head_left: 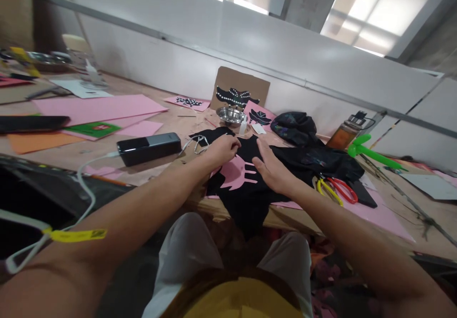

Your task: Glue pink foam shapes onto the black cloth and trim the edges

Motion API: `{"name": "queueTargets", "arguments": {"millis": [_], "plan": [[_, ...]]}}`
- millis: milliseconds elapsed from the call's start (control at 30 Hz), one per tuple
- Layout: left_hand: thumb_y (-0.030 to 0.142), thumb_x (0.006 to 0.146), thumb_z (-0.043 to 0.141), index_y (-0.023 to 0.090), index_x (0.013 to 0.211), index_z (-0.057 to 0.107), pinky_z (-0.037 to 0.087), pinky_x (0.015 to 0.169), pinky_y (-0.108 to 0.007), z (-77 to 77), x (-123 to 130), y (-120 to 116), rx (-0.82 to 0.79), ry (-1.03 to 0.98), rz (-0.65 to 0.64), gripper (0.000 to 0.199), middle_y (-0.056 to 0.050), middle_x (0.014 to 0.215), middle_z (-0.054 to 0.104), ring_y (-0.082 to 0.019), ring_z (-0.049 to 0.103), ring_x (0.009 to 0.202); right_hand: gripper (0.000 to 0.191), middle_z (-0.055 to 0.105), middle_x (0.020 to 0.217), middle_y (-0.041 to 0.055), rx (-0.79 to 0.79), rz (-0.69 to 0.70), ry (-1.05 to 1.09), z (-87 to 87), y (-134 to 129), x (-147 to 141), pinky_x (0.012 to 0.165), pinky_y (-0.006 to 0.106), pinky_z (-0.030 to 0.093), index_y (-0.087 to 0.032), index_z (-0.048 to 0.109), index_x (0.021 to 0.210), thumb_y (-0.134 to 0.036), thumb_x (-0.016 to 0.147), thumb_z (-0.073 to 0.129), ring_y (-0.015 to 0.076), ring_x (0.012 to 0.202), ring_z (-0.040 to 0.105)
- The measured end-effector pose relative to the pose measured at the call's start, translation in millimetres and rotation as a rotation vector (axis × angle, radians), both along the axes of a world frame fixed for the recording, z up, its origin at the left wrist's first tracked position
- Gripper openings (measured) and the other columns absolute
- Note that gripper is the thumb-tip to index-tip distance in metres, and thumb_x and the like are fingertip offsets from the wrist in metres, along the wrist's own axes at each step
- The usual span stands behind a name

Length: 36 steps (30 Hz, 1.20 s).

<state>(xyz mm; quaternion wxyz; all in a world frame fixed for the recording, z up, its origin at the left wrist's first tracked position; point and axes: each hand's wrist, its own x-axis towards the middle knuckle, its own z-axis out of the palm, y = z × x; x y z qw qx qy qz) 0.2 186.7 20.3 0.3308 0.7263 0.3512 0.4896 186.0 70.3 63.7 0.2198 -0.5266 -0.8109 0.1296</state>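
Black cloth (246,208) lies over the table edge in front of me, with a pink cut-out shape (233,173) on it. My left hand (224,149) rests at the upper left of the pink shape, fingers curled; whether anything is between them is hidden. My right hand (271,168) lies to the right of the shape on the black cloth, its fingers stretched out and holding nothing. Just beyond the hands are a metal bowl (230,115) and a small white bottle (243,126).
A black power bank (150,149) with a white cable sits left. Yellow-handled scissors (329,192) and red-handled scissors (344,189) lie right, near a bottle of amber liquid (344,132) and a green balloon (374,154). Beaded black shapes (237,97) stand at the back.
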Motion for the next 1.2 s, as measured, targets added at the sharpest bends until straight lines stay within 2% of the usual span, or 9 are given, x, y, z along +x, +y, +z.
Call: {"name": "queueTargets", "arguments": {"millis": [67, 167, 267, 400, 567, 700, 867, 1000, 1200], "plan": [[0.034, 0.089, 0.063, 0.017, 0.091, 0.066, 0.05, 0.088, -0.041, -0.9, -2.1, 4.6, 0.032, 0.012, 0.075, 0.017, -0.006, 0.1, 0.067, -0.02, 0.061, 0.095, 0.08, 0.002, 0.165, 0.0157, -0.002, 0.035, -0.037, -8.5, 23.9, -12.4, 0.121, 0.052, 0.006, -0.01, 0.003, 0.157, -0.06, 0.097, 0.021, 0.0239, 0.152, -0.005], [0.022, 0.085, 0.062, 0.02, 0.088, 0.065, 0.045, 0.095, -0.044, 1.1, -8.0, 11.0, 0.067, -0.021, 0.193, 0.005, -0.007, 0.095, 0.066, -0.023, 0.059, 0.097, 0.082, -0.003, 0.164, 0.0161, -0.006, 0.071, -0.166, -21.8, 48.7, -29.1, 0.121, 0.05, 0.002, -0.005, 0.001, 0.156, -0.058, 0.097, 0.021, 0.022, 0.151, -0.011], [0.012, 0.078, 0.058, 0.021, 0.088, 0.064, 0.044, 0.094, -0.042, 4.7, -12.5, 13.7, 0.088, -0.059, 0.266, 0.015, -0.006, 0.089, 0.065, -0.024, 0.058, 0.094, 0.082, -0.002, 0.164, 0.0146, -0.061, 0.082, -0.296, -35.8, 61.1, -36.5, 0.121, 0.051, 0.0, -0.004, 0.006, 0.156, -0.058, 0.097, 0.02, 0.0237, 0.152, -0.008], [0.008, 0.072, 0.056, 0.02, 0.091, 0.064, 0.044, 0.089, -0.037, 7.6, -11.6, 11.5, 0.102, -0.08, 0.3, 0.024, -0.004, 0.089, 0.063, -0.022, 0.057, 0.089, 0.082, 0.003, 0.164, 0.0126, -0.147, 0.107, -0.347, -47.3, 65.1, -34.7, 0.119, 0.055, 0.002, -0.008, 0.009, 0.157, -0.062, 0.096, 0.016, 0.0259, 0.152, -0.003], [0.005, 0.069, 0.055, 0.019, 0.09, 0.064, 0.044, 0.081, -0.033, 12.1, -10.4, 8.7, 0.119, -0.133, 0.324, 0.027, -0.003, 0.083, 0.06, -0.019, 0.055, 0.082, 0.08, 0.003, 0.165, 0.0109, -0.207, 0.083, -0.348, -34.2, 65.8, -34.5, 0.12, 0.052, 0.0, -0.009, 0.008, 0.157, -0.061, 0.097, 0.015, 0.0241, 0.152, -0.006], [0.006, 0.072, 0.055, 0.02, 0.093, 0.061, 0.043, 0.079, -0.031, 21.2, -20.5, 10.6, 0.138, -0.224, 0.392, 0.026, -0.002, 0.084, 0.058, -0.018, 0.054, 0.081, 0.08, -0.002, 0.165, 0.0115, -0.115, 0.08, -0.3, -18.8, 61.5, -50.0, 0.12, 0.05, -0.003, -0.008, 0.004, 0.157, -0.06, 0.098, 0.016, 0.0237, 0.151, -0.008], [0.01, 0.077, 0.052, 0.021, 0.101, 0.057, 0.042, 0.078, -0.03, 27.3, -32.5, 13.4, 0.134, -0.313, 0.486, 0.027, -0.003, 0.09, 0.056, -0.017, 0.052, 0.084, 0.082, 0.005, 0.164, 0.0141, -0.046, 0.196, -0.328, -35.3, 45.4, -79.3, 0.12, 0.052, 0.0, -0.006, 0.012, 0.156, -0.062, 0.097, 0.019, 0.0262, 0.152, -0.002], [0.01, 0.074, 0.054, 0.022, 0.097, 0.058, 0.042, 0.075, -0.029, 25.5, -27.6, 11.7, 0.117, -0.311, 0.464, 0.026, -0.002, 0.088, 0.056, -0.018, 0.053, 0.083, 0.081, 0.008, 0.164, 0.013, -0.045, 0.198, -0.366, -49.3, 39.5, -86.2, 0.12, 0.054, 0.001, -0.01, 0.016, 0.156, -0.062, 0.096, 0.025, 0.0272, 0.152, 0.0], [0.008, 0.072, 0.055, 0.021, 0.091, 0.058, 0.042, 0.075, -0.03, 28.6, -23.2, 7.3, 0.134, -0.329, 0.441, 0.024, -0.002, 0.086, 0.057, -0.018, 0.053, 0.083, 0.079, 0.003, 0.164, 0.0123, -0.113, 0.169, -0.279, -31.3, 63.6, -75.1, 0.119, 0.055, 0.006, -0.01, 0.008, 0.157, -0.06, 0.098, 0.019, 0.0273, 0.152, -0.003]]}}
